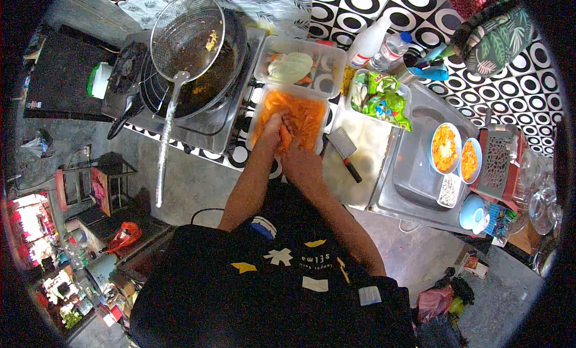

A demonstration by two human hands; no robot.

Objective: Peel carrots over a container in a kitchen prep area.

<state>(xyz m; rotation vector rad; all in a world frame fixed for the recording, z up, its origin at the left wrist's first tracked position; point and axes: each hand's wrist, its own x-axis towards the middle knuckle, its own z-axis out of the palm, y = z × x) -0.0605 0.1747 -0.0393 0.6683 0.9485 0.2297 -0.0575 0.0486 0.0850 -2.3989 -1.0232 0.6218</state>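
Observation:
Both hands are over a clear plastic container (325, 123) of shredded orange vegetable, seemingly carrot (301, 105). My left hand (270, 129) reaches into the shreds, its fingers around an orange carrot piece (285, 136). Against the piece's lower end is my right hand (299, 161), with its fingers bent; its fingertips are partly hidden. Behind this container, a second clear container (333, 55) holds a pale green cabbage piece (290, 68) and some orange pieces. A cleaver with a black handle (343, 143) lies on a pale cutting board (364, 163) to the right.
At left, a wire strainer (186, 37) rests across a wok (198, 96) on a stove. To the right are a tub of green packets (382, 96), a white bottle (369, 39), a water bottle (390, 53), and a steel sink (414, 168) with bowls of orange pieces (445, 147).

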